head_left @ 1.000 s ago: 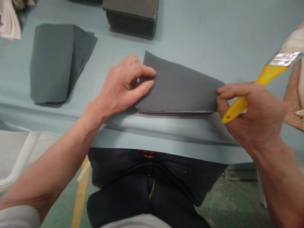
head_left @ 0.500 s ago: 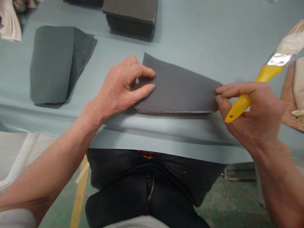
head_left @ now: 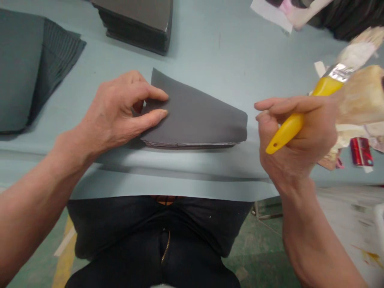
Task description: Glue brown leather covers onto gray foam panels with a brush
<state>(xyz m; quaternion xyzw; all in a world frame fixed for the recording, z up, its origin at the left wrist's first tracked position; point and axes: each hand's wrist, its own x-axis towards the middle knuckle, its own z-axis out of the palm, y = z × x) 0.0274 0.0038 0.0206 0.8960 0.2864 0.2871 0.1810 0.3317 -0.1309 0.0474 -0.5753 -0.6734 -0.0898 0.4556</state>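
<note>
A thin stack of dark grey sheets [head_left: 198, 112] lies close to the table's front edge, its far left corner curling up. My left hand [head_left: 123, 108] holds the stack's left end, thumb and forefinger on the top sheet a little apart and another finger curled at the edge. In my right hand [head_left: 300, 128] is a paintbrush [head_left: 286, 132] with a yellow handle, bristles pointing up and away. The right thumb and forefinger are just off the stack's right end, almost together, and I see nothing between their tips.
Fanned dark green-grey sheets [head_left: 18, 72] lie at the left. A thick dark stack [head_left: 135, 24] stands at the back. On the right are a stained, cream-coloured container [head_left: 360, 96], a red can-like object [head_left: 361, 152] and scraps. Black material [head_left: 348, 18] sits at the far right.
My right hand has let go of the stack's right end and moved off to its right, still with the paintbrush. The view has swung right; my left hand keeps its place on the stack.
</note>
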